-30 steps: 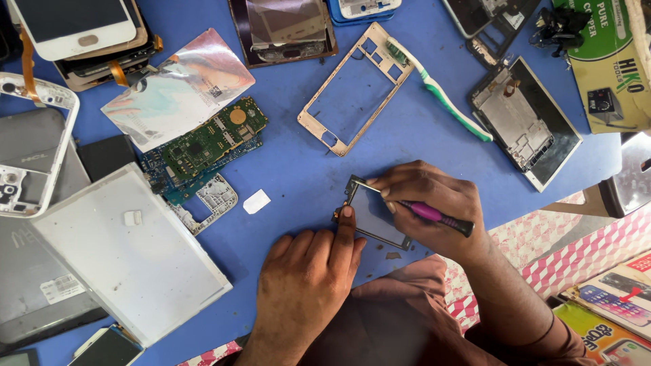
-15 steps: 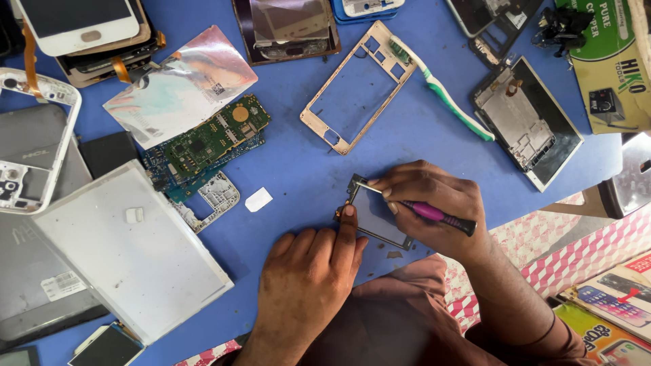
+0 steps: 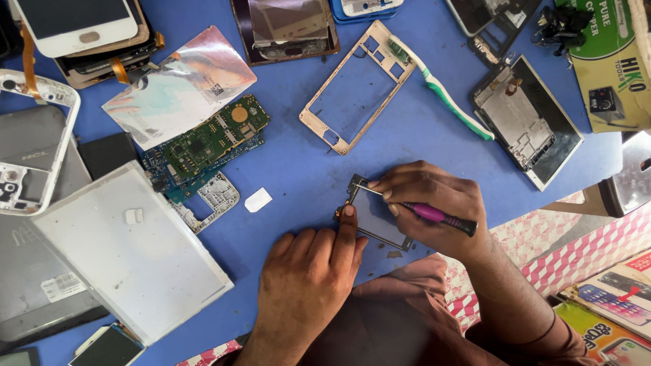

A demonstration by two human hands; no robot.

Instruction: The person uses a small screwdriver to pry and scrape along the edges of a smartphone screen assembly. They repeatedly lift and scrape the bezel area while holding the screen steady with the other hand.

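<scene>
Workbench [image 3: 298, 169] surface is bright blue, crowded with phone parts; a pink-and-white checked cloth [image 3: 583, 254] hangs at the right edge, nothing more of the room visible. Right hand [image 3: 434, 203] pinches a pink-handled screwdriver [image 3: 437, 215] tight between thumb and fingers, metal tip lying across the top corner of a small dark phone frame [image 3: 376, 220]. Left hand [image 3: 308, 278] lies flat on the blue top, holding nothing, index fingertip pressing the left edge of that frame. Frame sits near the front middle of the bench, between both hands, flat.

Counts: one gold phone frame [image 3: 359, 85] above centre, empty. One green-and-white toothbrush [image 3: 441, 88] just beside it, to the right. One green circuit board [image 3: 210, 139] left of centre, overlapping a blue board under it. One shiny foil pouch [image 3: 180, 85] touching the board's upper left. One large white panel [image 3: 129, 261] at lower left, tilted. One small white scrap [image 3: 258, 200] between the panel and the hands. One open phone back with metal shield [image 3: 525, 122] at right. One white phone [image 3: 74, 24] top left on a stack. One green box [image 3: 614, 68] top right. Colourful packets [image 3: 610, 305] bottom right, count unclear.
</scene>
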